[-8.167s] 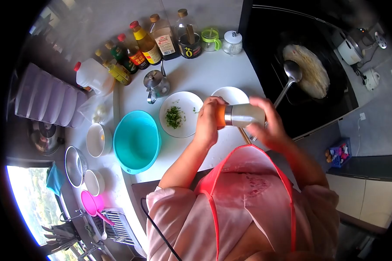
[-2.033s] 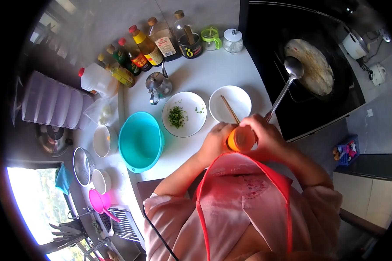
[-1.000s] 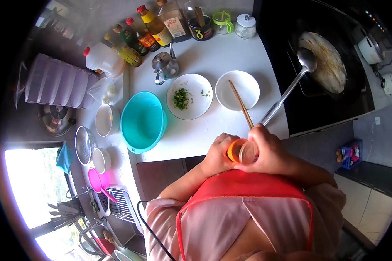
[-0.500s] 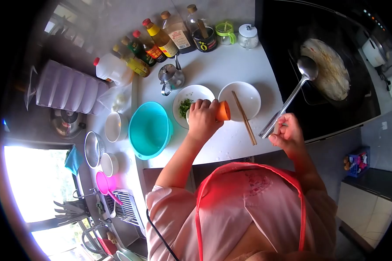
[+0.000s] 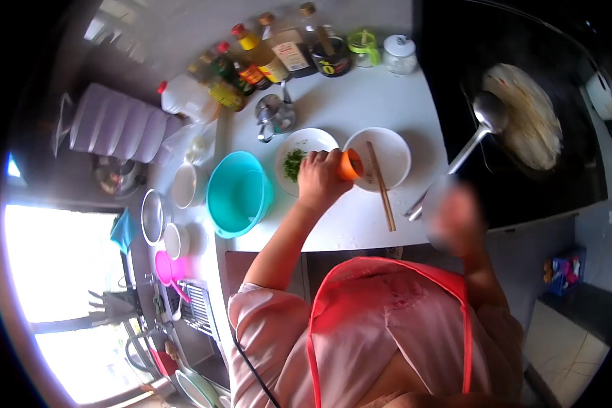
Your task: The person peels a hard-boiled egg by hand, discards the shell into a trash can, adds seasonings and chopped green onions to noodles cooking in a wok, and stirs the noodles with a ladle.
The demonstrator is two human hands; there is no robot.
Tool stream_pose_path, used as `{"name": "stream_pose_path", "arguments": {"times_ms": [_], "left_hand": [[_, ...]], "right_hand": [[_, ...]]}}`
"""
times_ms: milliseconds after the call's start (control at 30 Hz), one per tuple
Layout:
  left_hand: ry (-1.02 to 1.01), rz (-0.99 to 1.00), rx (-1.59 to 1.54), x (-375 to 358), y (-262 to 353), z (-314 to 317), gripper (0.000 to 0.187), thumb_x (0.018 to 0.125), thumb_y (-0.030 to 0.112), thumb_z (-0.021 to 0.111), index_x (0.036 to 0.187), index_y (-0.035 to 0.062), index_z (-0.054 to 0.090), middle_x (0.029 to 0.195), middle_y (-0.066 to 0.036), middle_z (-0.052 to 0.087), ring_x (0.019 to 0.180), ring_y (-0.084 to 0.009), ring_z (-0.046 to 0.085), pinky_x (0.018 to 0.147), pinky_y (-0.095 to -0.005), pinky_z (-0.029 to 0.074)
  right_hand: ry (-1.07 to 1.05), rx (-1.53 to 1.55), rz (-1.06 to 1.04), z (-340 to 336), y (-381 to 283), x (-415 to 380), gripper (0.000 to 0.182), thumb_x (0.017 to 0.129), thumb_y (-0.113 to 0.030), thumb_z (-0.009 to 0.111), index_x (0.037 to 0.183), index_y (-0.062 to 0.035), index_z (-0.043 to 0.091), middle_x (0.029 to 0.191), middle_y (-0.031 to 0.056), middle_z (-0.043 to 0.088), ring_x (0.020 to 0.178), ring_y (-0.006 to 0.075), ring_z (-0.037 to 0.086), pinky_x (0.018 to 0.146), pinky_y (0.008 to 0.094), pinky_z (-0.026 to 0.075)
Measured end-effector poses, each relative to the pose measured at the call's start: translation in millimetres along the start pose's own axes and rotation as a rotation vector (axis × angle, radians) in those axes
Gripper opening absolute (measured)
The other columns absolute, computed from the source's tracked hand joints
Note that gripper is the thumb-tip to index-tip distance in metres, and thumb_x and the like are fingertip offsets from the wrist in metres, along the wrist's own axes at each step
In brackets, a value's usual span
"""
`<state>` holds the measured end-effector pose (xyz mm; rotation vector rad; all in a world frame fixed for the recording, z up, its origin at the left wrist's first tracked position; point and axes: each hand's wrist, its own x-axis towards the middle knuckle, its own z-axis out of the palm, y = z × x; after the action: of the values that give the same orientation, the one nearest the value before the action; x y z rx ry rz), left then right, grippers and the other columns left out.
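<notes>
My left hand point(image 5: 321, 178) is closed around a small container with an orange, round open end point(image 5: 351, 164), dark inside. The container points right, above the gap between two white bowls. Chopped green herbs point(image 5: 293, 164) lie in the left bowl point(image 5: 319, 139), partly hidden by my hand. Wooden chopsticks point(image 5: 382, 187) rest across the right bowl point(image 5: 394, 151). My right hand point(image 5: 459, 216) is smeared by blur beside the handle of a metal ladle point(image 5: 491, 112); its grip cannot be made out. The ladle's bowl is over the edge of a pale, flat food point(image 5: 525, 119) in the dark pan.
A turquoise basin point(image 5: 215, 197) stands left of the bowls. Behind are a metal pot point(image 5: 275, 114), several sauce bottles point(image 5: 262, 58), a green-lidded jar point(image 5: 364, 49) and a white-lidded glass jar point(image 5: 400, 56). A black stove point(image 5: 517, 197) is at the right, a window far left.
The view has shifted slightly, moving the counter things a little right. The orange container end has turned more toward me, showing its opening. My right hand has become blurred.
</notes>
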<state>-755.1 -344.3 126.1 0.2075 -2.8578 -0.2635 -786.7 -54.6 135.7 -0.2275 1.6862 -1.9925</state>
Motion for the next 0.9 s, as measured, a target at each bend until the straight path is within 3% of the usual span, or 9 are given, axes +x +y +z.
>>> {"name": "stream_pose_path", "arguments": {"times_ms": [67, 167, 233, 433, 467, 533, 700, 833, 900], "left_hand": [[-0.070, -0.116, -0.246, -2, -11, 5, 0.038, 0.055, 0.018, 0.076, 0.087, 0.0063, 0.059, 0.082, -0.015, 0.061, 0.078, -0.0333, 0.058, 0.072, -0.0415, 0.047], [0.081, -0.243, -0.731, -21, -15, -5, 0.046, 0.062, 0.020, 0.080, 0.098, 0.0032, 0.057, 0.088, -0.009, 0.060, 0.080, -0.0185, 0.057, 0.075, -0.0315, 0.046], [0.142, -0.308, -0.892, -32, -21, -24, 0.048, 0.064, 0.019, 0.078, 0.104, 0.0043, 0.055, 0.091, -0.005, 0.059, 0.084, -0.0152, 0.055, 0.078, -0.0285, 0.045], [0.326, -0.560, -0.996, -82, -90, -106, 0.049, 0.064, 0.017, 0.078, 0.105, 0.0047, 0.054, 0.090, -0.002, 0.059, 0.082, -0.0105, 0.054, 0.075, -0.0263, 0.046], [0.422, -0.504, -0.956, -91, -113, -114, 0.048, 0.064, 0.016, 0.078, 0.104, 0.0050, 0.054, 0.091, -0.003, 0.060, 0.083, -0.0108, 0.055, 0.076, -0.0265, 0.046], [0.398, -0.619, -0.892, -111, -164, -136, 0.048, 0.064, 0.015, 0.078, 0.104, 0.0041, 0.055, 0.091, -0.005, 0.061, 0.083, -0.0129, 0.057, 0.075, -0.0278, 0.047], [0.288, -0.580, 0.014, -146, -282, -183, 0.050, 0.060, 0.027, 0.077, 0.102, 0.0081, 0.058, 0.090, -0.013, 0.062, 0.085, -0.0309, 0.059, 0.076, -0.0387, 0.046], [0.190, -0.560, 0.184, -147, -342, -191, 0.045, 0.058, 0.025, 0.074, 0.097, 0.0087, 0.057, 0.089, -0.011, 0.060, 0.088, -0.0296, 0.055, 0.081, -0.0402, 0.042], [0.057, -0.480, 0.449, -145, -361, -183, 0.041, 0.058, 0.023, 0.070, 0.094, 0.0096, 0.057, 0.085, -0.009, 0.059, 0.091, -0.0275, 0.053, 0.081, -0.0387, 0.041]], "right_hand": [[-0.034, 0.074, 0.061, 6, 2, 6, 0.044, 0.068, -0.002, 0.068, 0.098, -0.0087, 0.037, 0.073, -0.0015, 0.042, 0.063, 0.0075, 0.045, 0.055, 0.0222, 0.039], [-0.084, 0.071, 0.036, 6, 3, 11, 0.044, 0.069, -0.005, 0.064, 0.103, -0.0079, 0.035, 0.079, 0.0035, 0.045, 0.064, 0.0094, 0.045, 0.054, 0.0230, 0.039], [-0.083, -0.045, -0.028, 17, -2, 10, 0.044, 0.070, -0.008, 0.063, 0.104, -0.0069, 0.035, 0.082, 0.0064, 0.046, 0.064, 0.0109, 0.047, 0.054, 0.0236, 0.041], [-0.096, -0.122, -0.069, 60, -10, 13, 0.045, 0.071, -0.013, 0.064, 0.105, -0.0056, 0.035, 0.087, 0.0068, 0.044, 0.066, 0.0114, 0.049, 0.054, 0.0232, 0.042], [-0.090, -0.151, -0.074, 68, -8, 15, 0.046, 0.071, -0.014, 0.064, 0.106, -0.0053, 0.035, 0.088, 0.0070, 0.044, 0.067, 0.0115, 0.049, 0.054, 0.0232, 0.043], [-0.117, -0.147, -0.101, 84, -3, 18, 0.046, 0.071, -0.015, 0.064, 0.105, -0.0052, 0.035, 0.086, 0.0071, 0.044, 0.066, 0.0114, 0.049, 0.054, 0.0230, 0.042], [-0.093, -0.198, -0.100, 153, 0, 20, 0.043, 0.070, -0.015, 0.063, 0.103, -0.0052, 0.036, 0.075, 0.0056, 0.046, 0.063, 0.0110, 0.048, 0.055, 0.0230, 0.042], [-0.058, -0.206, -0.072, 206, 5, 18, 0.040, 0.070, -0.010, 0.061, 0.102, -0.0054, 0.036, 0.073, 0.0048, 0.046, 0.062, 0.0104, 0.046, 0.056, 0.0232, 0.040], [-0.068, -0.214, -0.054, 228, 5, 17, 0.039, 0.071, -0.007, 0.060, 0.102, -0.0055, 0.036, 0.072, 0.0048, 0.046, 0.062, 0.0100, 0.045, 0.057, 0.0228, 0.038]]}}
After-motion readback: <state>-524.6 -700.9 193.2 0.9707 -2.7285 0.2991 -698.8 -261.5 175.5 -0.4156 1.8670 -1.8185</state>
